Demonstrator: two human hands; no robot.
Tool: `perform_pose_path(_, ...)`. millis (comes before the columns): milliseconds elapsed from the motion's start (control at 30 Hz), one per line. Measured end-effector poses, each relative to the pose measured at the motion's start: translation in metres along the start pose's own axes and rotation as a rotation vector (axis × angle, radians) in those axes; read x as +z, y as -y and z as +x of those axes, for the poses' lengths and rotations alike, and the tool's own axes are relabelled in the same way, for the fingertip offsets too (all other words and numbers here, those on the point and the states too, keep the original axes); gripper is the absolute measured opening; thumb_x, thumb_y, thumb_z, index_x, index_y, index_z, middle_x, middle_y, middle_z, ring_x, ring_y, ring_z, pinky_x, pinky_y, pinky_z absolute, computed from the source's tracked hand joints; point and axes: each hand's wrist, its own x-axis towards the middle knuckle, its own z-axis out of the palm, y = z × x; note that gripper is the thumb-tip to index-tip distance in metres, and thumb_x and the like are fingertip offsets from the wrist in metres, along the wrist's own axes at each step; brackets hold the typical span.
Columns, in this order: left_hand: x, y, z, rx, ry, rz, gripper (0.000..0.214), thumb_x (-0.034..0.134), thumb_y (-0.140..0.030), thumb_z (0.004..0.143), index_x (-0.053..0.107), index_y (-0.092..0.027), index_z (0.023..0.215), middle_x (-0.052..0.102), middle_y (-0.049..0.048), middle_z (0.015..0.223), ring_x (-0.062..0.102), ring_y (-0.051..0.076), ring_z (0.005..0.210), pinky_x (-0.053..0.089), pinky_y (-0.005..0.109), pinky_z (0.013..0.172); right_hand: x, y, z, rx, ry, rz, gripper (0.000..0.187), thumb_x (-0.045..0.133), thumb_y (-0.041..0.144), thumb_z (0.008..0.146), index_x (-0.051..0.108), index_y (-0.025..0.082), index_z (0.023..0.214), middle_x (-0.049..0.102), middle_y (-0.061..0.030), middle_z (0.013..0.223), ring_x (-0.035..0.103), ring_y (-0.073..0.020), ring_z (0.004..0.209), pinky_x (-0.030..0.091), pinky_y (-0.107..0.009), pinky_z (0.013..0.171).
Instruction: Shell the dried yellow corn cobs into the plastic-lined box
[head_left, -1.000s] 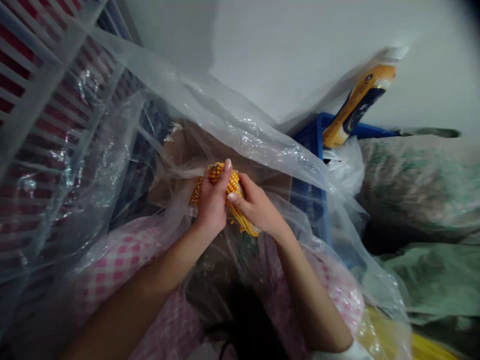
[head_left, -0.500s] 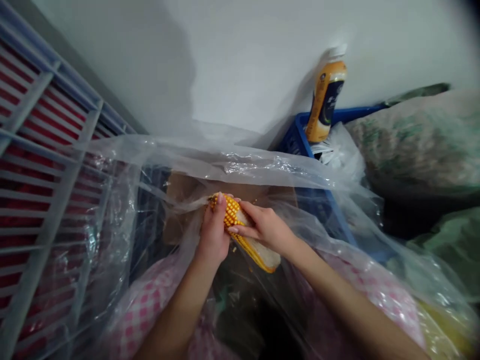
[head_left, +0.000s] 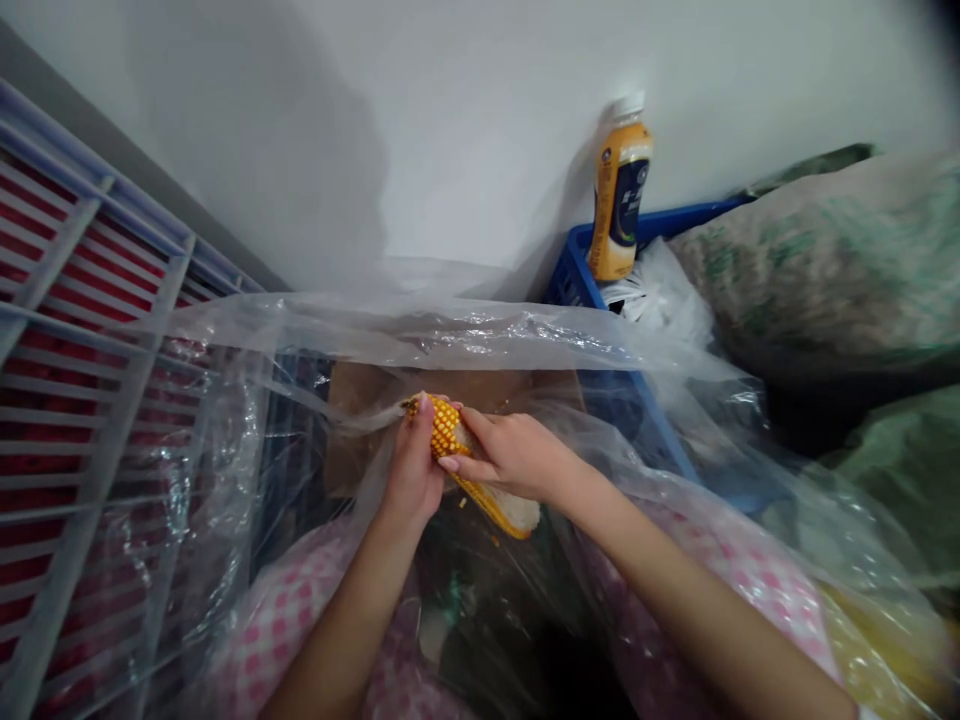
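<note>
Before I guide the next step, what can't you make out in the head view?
Head view:
- Part of the corn cob: hidden by the left hand and right hand.
- Bottle label: too blurred to read.
- Things beneath the clear plastic sheet: blurred by folds and glare.
- Pink gingham cloth: cut off by the bottom edge.

Corn cob (head_left: pixel 448 435) — glossy, bumpy

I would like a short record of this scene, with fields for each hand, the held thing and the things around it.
Left hand: fingers wrapped around the cob.
Right hand: fingers pressed on the kernels.
Held thing: dried yellow corn cob, its lower end stripped to pale core.
Around hands: clear plastic sheet above, pink checked cloth below.
Further: white slatted rack at left, orange plastic bottle above a blue plastic crate.
</note>
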Motion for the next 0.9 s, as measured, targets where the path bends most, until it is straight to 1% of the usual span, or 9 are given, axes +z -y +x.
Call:
perform_pose_path(100,0.001,0.001,0.001,-0.042,-0.013,-0.036,0.052,0.08,-0.055,0.046,0.06,-0.017,0.077,0.065,-0.0024,0.072,0.06,0.009,0.065,0.047,0.02,0.062,-0.005,-0.005,-0.002,-0.019,0.008,0.16,0.051,0.025,0.051,0.094,0.056,0.014,0.108,0.071,-0.0135,0.093,0.067,-0.0241,0.079,0.04,-0.029,0.064)
perform_pose_path(167,0.001,0.0,0.002,-0.066,-0.016,-0.062,0.052,0.079,-0.056,0.047,0.06,-0.017,0.077,0.065,-0.0018,0.072,0.061,0.01,0.067,0.048,0.021,0.062,-0.005,-0.008,-0.002,-0.035,-0.019,0.259,0.049,0.019,0.044,0.097,0.057,0.016,0.107,0.071,-0.011,0.095,0.067,-0.0218,0.083,0.04,-0.028,0.068)
perform_pose_path(233,0.001,-0.002,0.002,-0.08,-0.017,-0.078,0.05,0.077,-0.057,0.05,0.06,-0.018,0.076,0.065,-0.0013,0.073,0.061,0.01,0.067,0.048,0.021,0.061,-0.004,-0.009,-0.001,-0.043,-0.038,0.289,0.05,0.018,0.044,0.097,0.057,0.017,0.109,0.07,-0.01,0.098,0.066,-0.0207,0.085,0.04,-0.028,0.07)
perform_pose_path(333,0.001,-0.004,0.003,-0.089,-0.05,-0.086,0.046,0.075,-0.056,0.055,0.06,-0.018,0.076,0.064,-0.0011,0.073,0.06,0.01,0.064,0.047,0.021,0.061,0.002,-0.006,0.001,-0.034,-0.026,0.195,0.056,0.027,0.058,0.091,0.053,0.015,0.118,0.07,-0.0127,0.1,0.067,-0.0241,0.084,0.041,-0.03,0.069)
perform_pose_path(400,0.001,-0.004,0.004,-0.091,-0.078,-0.093,0.044,0.074,-0.055,0.057,0.059,-0.017,0.075,0.064,-0.0016,0.072,0.06,0.009,0.063,0.047,0.021,0.061,0.006,-0.003,0.001,-0.023,-0.021,0.105,0.063,0.031,0.061,0.089,0.047,0.012,0.125,0.069,-0.0157,0.103,0.068,-0.0269,0.084,0.042,-0.032,0.068)
perform_pose_path(500,0.001,-0.003,0.005,-0.076,-0.083,-0.126,0.047,0.077,-0.054,0.052,0.06,-0.016,0.074,0.063,-0.0022,0.07,0.06,0.009,0.064,0.047,0.02,0.062,0.009,-0.001,0.002,-0.027,-0.033,0.019,0.059,0.028,0.054,0.092,0.043,0.011,0.129,0.067,-0.0168,0.109,0.068,-0.0273,0.087,0.043,-0.032,0.069)
perform_pose_path(633,0.002,-0.003,0.005,-0.057,-0.077,-0.155,0.051,0.08,-0.054,0.045,0.06,-0.016,0.073,0.063,-0.0024,0.07,0.059,0.009,0.064,0.047,0.02,0.063,0.009,0.0,0.003,-0.038,-0.027,-0.05,0.053,0.028,0.049,0.094,0.045,0.01,0.125,0.068,-0.0164,0.109,0.068,-0.0272,0.089,0.045,-0.033,0.07)
perform_pose_path(733,0.003,-0.003,0.004,-0.057,-0.087,-0.151,0.048,0.08,-0.052,0.049,0.06,-0.015,0.073,0.063,-0.0022,0.071,0.059,0.009,0.065,0.047,0.021,0.066,0.009,0.0,0.005,-0.04,0.001,-0.1,0.051,0.028,0.047,0.095,0.047,0.009,0.122,0.069,-0.0158,0.104,0.068,-0.0273,0.087,0.045,-0.032,0.068)
perform_pose_path(900,0.003,-0.004,0.004,-0.067,-0.083,-0.122,0.043,0.076,-0.052,0.058,0.059,-0.016,0.073,0.062,-0.0015,0.07,0.06,0.01,0.067,0.047,0.022,0.068,0.009,0.0,0.007,-0.029,0.037,-0.175,0.05,0.028,0.045,0.096,0.046,0.008,0.124,0.07,-0.0156,0.101,0.068,-0.0262,0.086,0.044,-0.03,0.065)
